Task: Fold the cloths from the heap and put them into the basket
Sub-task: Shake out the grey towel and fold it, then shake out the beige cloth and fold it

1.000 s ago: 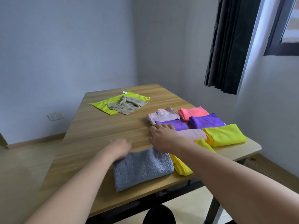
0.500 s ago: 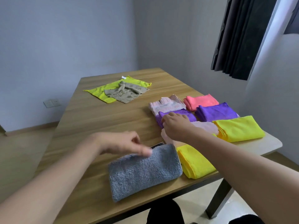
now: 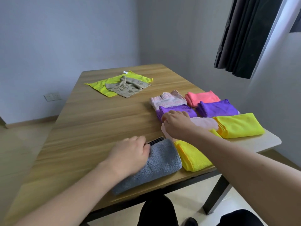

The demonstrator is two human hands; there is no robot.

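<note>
Most of the work looks done — eight folded cloths lie in rows at the right of the counter (image 3: 101, 115), from the pink one (image 3: 167, 99) and coral one (image 3: 202, 97) down to the yellow one (image 3: 193, 158) near the front edge. The left hand (image 3: 130, 154) lies on the folded grey cloth (image 3: 156, 167) at lower centre, fingers curled at its striped edge; whether it pinches or only presses I cannot tell. The right hand (image 3: 176, 123) rests knuckles-up on the pale pink cloth (image 3: 203, 122), fingers hidden. Still unfolded, upper left of centre: a lime cloth (image 3: 99, 84) under a crumpled beige one (image 3: 127, 88). No basket is in view — that step seems wholly left.
</note>
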